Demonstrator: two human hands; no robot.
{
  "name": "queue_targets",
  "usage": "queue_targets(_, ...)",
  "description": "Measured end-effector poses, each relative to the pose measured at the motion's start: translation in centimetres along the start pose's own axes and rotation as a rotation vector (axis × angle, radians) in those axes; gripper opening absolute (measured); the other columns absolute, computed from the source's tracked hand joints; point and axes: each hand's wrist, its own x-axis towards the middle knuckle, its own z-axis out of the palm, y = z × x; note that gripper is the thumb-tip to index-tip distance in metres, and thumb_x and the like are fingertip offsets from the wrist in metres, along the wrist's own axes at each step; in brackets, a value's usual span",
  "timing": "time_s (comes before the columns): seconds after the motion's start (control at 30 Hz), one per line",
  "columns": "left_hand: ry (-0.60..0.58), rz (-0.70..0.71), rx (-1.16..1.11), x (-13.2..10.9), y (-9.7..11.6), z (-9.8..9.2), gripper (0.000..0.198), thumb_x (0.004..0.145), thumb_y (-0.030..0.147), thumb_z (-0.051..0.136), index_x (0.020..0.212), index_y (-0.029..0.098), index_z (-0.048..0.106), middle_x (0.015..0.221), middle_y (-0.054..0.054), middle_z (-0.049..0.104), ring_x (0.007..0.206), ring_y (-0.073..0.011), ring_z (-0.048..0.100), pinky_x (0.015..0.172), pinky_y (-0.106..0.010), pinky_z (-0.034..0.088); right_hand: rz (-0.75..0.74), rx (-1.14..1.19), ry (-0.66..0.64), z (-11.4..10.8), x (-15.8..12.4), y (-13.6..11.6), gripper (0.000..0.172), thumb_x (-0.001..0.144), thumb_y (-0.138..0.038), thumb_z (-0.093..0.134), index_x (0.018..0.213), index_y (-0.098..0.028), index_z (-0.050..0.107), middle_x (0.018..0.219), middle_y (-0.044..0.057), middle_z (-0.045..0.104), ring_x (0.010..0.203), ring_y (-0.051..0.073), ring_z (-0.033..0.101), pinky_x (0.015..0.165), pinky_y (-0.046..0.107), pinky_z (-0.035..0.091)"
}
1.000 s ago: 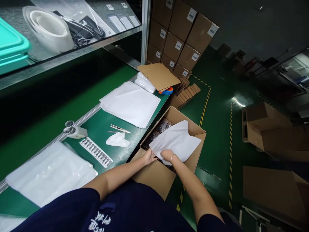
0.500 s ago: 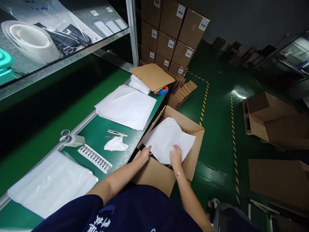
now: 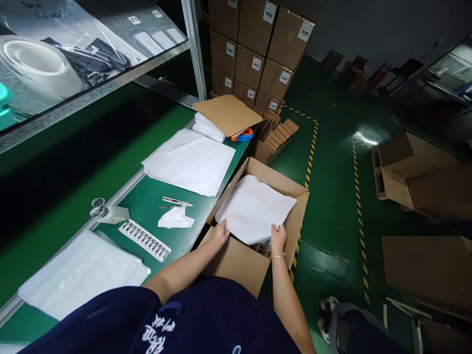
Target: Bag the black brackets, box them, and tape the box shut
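Observation:
A white sheet (image 3: 256,206) lies over the contents of an open cardboard box (image 3: 295,226) beside the bench. My left hand (image 3: 221,233) pinches the sheet's near left corner at the box wall. At the near right corner, my right hand (image 3: 278,238) grips the sheet between thumb and fingers. Below the sheet's near edge, a little of the box's contents shows, with brown dividers and something shiny; the rest is hidden. One flap (image 3: 236,265) of the box folds out toward my body.
The green bench (image 3: 147,236) holds a stack of white sheets (image 3: 190,160), tweezers (image 3: 177,201), a crumpled white cloth (image 3: 176,217), a label strip (image 3: 144,240) and clear plastic bags (image 3: 84,270). A flat cardboard piece (image 3: 226,113) lies at the far end. Taped cartons (image 3: 258,64) stand stacked behind.
My right hand has moved from the middle of the sheet to its near right corner and closed on it. The sheet's near edge is straighter, uncovering some contents. My left hand keeps its hold.

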Motion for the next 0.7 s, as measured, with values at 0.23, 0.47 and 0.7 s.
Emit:
queue_targets(0.23,0.022,-0.006,0.181,-0.3,-1.8,-1.7,0.03,0.095,0.032,0.057,0.119,0.016,0.058,0.116,-0.009,0.062,0.096,-0.0186,0.064,0.081,-0.038,0.057,0.126,-0.152,-0.046,-0.9,0.1,0.5,0.033,0.097,-0.039,0.053,0.121,-0.018,0.057,0.119,0.009,0.063,0.1,0.02,0.064,0.088,0.04,0.054)
queue_targets(0.47,-0.131,0.012,0.571,-2.7,-1.4,-3.2,0.027,0.095,0.036,0.057,0.109,0.013,0.061,0.101,-0.006,0.065,0.083,-0.0148,0.064,0.073,-0.033,0.056,-0.083,-0.226,0.065,0.0,-2.5,-3.2,0.06,0.097,-0.033,0.03,0.153,-0.01,0.022,0.159,0.022,0.019,0.147,0.036,0.018,0.114,0.054,0.026)
queue_targets(0.7,-0.49,0.372,0.92,-8.6,3.2,-1.3,0.007,0.074,0.027,0.072,0.07,0.022,0.07,0.076,-0.005,0.069,0.09,-0.0262,0.066,0.088,-0.039,0.052,-0.307,-0.212,-0.049,4.6,0.6,-5.9,0.055,0.09,-0.035,0.046,0.144,-0.027,0.043,0.156,0.013,0.034,0.144,0.037,0.026,0.108,0.066,0.026)
